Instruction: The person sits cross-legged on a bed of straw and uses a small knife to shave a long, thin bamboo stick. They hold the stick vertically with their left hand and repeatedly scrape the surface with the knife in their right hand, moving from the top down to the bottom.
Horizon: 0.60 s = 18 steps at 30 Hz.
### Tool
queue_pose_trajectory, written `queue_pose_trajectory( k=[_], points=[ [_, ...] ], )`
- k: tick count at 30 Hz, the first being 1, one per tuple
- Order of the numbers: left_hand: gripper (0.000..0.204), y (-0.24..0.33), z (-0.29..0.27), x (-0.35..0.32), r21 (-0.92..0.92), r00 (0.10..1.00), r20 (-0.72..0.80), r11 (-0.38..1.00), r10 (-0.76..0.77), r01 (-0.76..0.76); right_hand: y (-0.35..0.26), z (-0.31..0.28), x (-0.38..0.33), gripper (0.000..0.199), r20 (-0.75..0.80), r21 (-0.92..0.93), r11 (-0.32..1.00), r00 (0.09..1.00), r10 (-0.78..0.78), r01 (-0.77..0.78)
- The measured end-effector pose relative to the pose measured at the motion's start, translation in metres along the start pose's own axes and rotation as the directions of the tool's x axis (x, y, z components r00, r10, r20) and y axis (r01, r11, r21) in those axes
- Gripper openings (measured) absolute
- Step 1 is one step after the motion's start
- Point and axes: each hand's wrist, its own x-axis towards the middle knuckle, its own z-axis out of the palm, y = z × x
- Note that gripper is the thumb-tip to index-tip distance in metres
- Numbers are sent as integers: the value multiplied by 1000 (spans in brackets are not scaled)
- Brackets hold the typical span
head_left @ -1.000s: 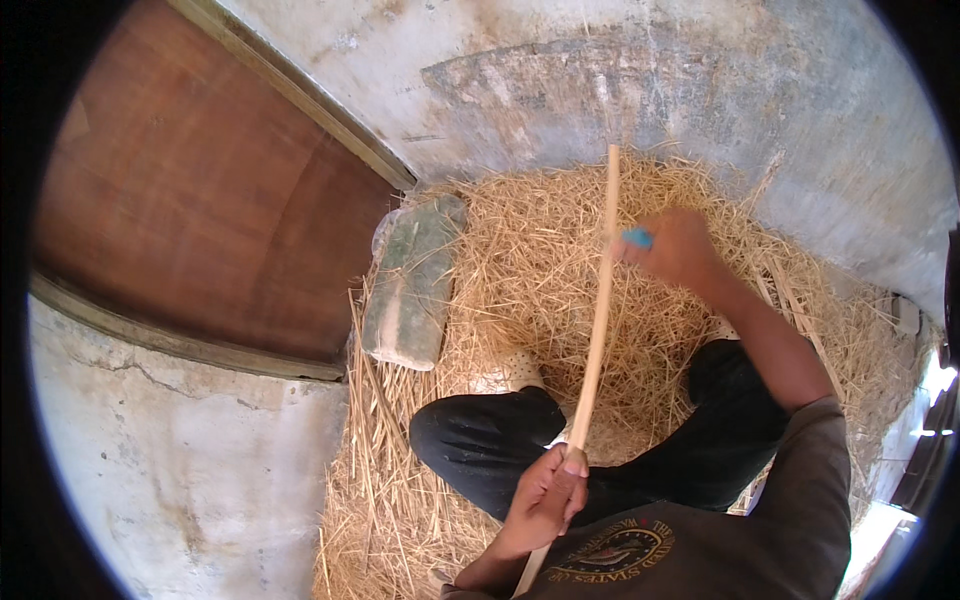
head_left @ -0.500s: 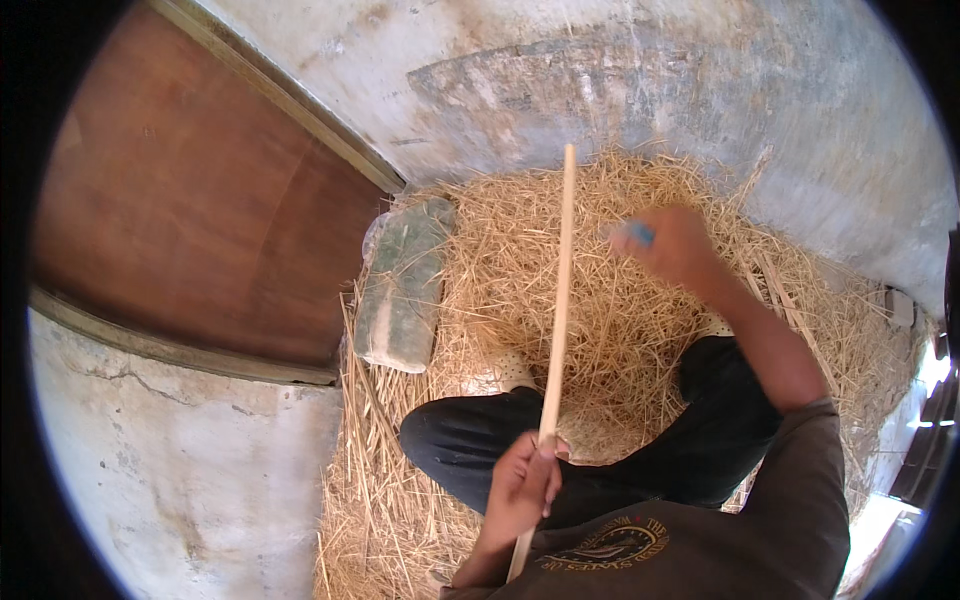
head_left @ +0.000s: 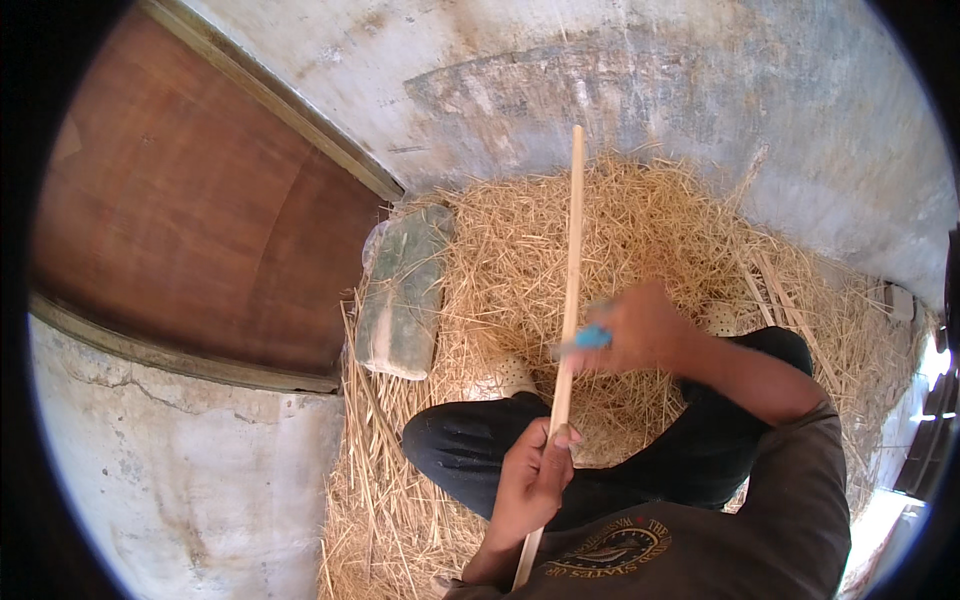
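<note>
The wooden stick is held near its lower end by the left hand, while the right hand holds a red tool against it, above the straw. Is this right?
Not quite. In the head view the tool in the right hand is blue, not red. The rest stands: the left hand grips the wooden stick near its lower end, and the right hand holds the tool against it, above the straw.

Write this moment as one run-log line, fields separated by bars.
left hand grips long wooden stick near its lower end | right hand holds blue-handled tool against stick, blurred | person seated on straw
</note>
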Motion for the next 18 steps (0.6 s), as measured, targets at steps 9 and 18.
queue_pose_trajectory(
  k=[9, 18],
  points=[
    [17, -5, 6, -4, 23, 999, 13, 999, -30, 30, 41, 10, 19, 70, -153, -45, 972, 963, 223, -233],
    [16, -9, -3, -14, -2, 997, 5, 997, -75, 75, 3, -1, -4, 69, -50, -143, 986, 994, -92, 85]
  ],
)
